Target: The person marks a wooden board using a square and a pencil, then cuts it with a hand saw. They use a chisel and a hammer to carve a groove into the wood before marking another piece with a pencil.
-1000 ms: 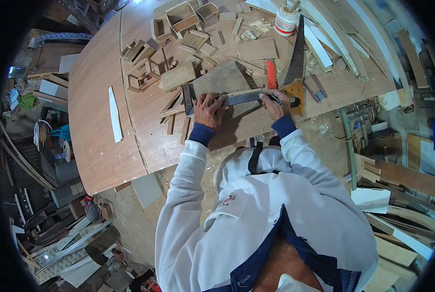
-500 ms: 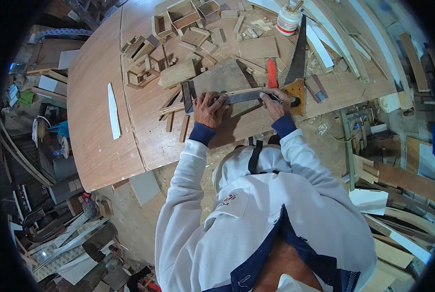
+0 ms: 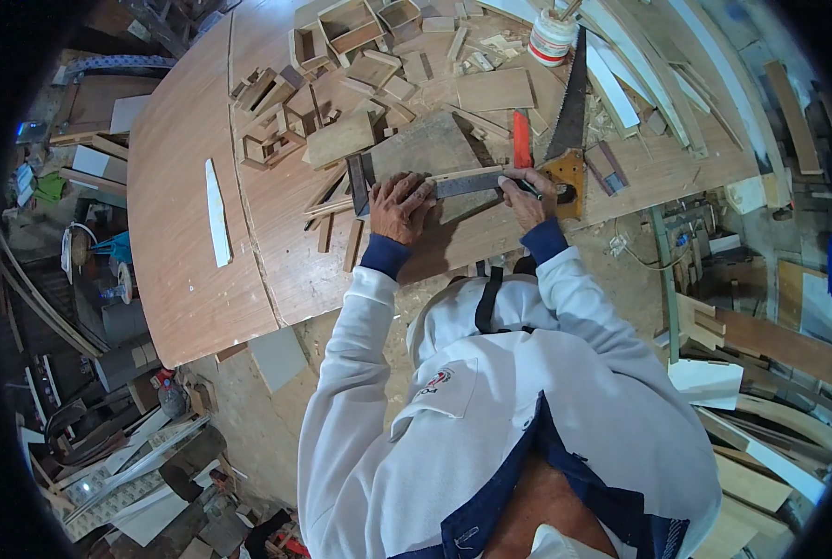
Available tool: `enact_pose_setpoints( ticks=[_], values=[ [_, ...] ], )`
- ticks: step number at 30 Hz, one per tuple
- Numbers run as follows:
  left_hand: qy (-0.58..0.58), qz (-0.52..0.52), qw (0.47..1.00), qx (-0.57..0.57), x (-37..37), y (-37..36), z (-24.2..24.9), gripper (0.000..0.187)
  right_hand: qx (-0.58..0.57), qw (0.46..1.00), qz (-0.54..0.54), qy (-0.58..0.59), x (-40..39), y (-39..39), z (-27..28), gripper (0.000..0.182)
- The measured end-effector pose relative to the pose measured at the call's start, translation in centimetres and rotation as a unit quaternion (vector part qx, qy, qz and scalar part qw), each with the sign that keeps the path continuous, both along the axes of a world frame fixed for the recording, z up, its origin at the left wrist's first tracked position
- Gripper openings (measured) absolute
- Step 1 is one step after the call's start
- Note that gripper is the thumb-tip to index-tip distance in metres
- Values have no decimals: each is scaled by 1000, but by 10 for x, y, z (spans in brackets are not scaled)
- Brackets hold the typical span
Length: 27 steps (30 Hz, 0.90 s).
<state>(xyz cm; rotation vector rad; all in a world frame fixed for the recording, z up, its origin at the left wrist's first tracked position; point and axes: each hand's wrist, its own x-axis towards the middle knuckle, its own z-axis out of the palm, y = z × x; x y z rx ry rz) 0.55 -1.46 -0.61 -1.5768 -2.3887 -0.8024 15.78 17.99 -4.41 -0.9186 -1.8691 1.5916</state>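
My left hand (image 3: 402,209) presses a metal try square against thin wood strips (image 3: 330,207) on the workbench (image 3: 188,279), its fingers bent over the tool. The square's blade (image 3: 470,184) runs right from that hand, and its dark stock (image 3: 360,184) stands left of it. My right hand (image 3: 530,199) pinches a dark, slim marking tool (image 3: 528,187) at the blade's right end; its tip is too small to make out. A grey-brown board (image 3: 425,149) lies behind the blade.
Right of my right hand lies a handsaw (image 3: 569,121), with a red-handled object (image 3: 521,140) beside it. Small wooden boxes (image 3: 349,28), wood offcuts (image 3: 495,90) and a white tub (image 3: 552,39) stand farther back. A white strip (image 3: 217,212) lies at the left.
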Motion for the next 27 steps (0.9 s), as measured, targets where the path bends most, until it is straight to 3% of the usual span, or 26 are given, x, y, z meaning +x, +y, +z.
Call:
enact_pose_setpoints(
  ticks=[6, 8, 9, 11, 15, 21, 24, 26, 27],
  values=[
    [11, -13, 1000, 20, -3, 0, -4, 31, 55, 998, 6, -7, 3, -1, 10, 21],
    [14, -15, 999, 27, -3, 1, -4, 32, -81, 996, 0, -26, 1, -6, 21, 22],
    [15, -16, 999, 27, -3, 1, -5, 32, -81, 996, -1, -25, 1, -4, 12, 22],
    [7, -14, 1000, 22, -4, 0, -7, 32, 20, 1000, -6, -2, 0, 1, -14, 22],
    [4, -16, 1000, 24, -3, 0, -6, 31, -15, 1000, -5, -5, 1, -1, -7, 22],
    [-12, -14, 1000, 20, -3, 0, -4, 29, 42, 998, 10, -36, 0, 2, -2, 22],
    [-17, -14, 1000, 8, -2, 0, 0, 29, 82, 995, -57, -8, -4, 2, 1, 21],
    [-17, -17, 1000, 12, -2, 0, -1, 30, -53, 994, -78, 58, -5, 0, 26, 21],
    [-17, -16, 1000, 13, -2, 0, 0, 30, -52, 994, -77, 59, -7, 1, 26, 21]
  ],
)
